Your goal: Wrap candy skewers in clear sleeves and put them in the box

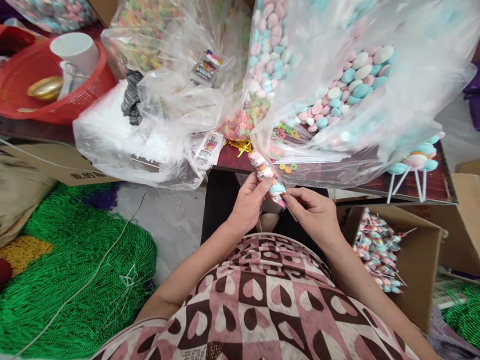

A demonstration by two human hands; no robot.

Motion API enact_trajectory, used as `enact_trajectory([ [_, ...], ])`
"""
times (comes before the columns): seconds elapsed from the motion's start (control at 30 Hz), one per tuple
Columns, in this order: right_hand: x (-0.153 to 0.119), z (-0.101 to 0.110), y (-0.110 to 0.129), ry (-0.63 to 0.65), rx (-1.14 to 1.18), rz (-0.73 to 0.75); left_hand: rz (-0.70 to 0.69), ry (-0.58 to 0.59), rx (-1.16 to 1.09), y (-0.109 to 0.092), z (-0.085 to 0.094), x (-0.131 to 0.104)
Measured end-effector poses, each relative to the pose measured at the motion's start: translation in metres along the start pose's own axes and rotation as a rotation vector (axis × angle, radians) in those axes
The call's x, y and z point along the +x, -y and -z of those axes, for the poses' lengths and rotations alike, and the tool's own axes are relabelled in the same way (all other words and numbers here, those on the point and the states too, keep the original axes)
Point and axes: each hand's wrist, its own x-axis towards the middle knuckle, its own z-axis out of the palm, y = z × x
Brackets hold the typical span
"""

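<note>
A small clear bag of pink, white and blue marshmallow candies (276,189) is in front of my lap, tilted with a printed label at its upper end. My left hand (247,202) is closed around its side, thumb on top. My right hand (315,212) pinches the lower end of the bag, where a thin white stick seems to show under the fingers. What exactly the right fingertips press is partly hidden. Just beyond, on the dark red table edge (228,159), lie gold twist ties (240,146) and a few ring candies (287,168).
Large clear bags of marshmallows (360,75) and ring candies (150,35) cover the table. A red basket (86,100) holds a white cup. Candies on white sticks (416,159) stand at the right edge, above a carton (420,260) of wrapped lollipops. Green beads (75,280) lie left.
</note>
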Motion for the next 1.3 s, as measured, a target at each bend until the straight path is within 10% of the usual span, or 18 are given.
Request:
enact_trajectory([
  [0.3,0.0023,-0.0002,-0.0085,0.116,0.358,-0.269,0.004,0.01,0.07,-0.0024,0.0035,0.0027],
  [1.3,0.0055,-0.003,-0.005,0.072,0.175,-0.155,-0.022,0.037,0.138,0.0025,0.0023,0.0043],
])
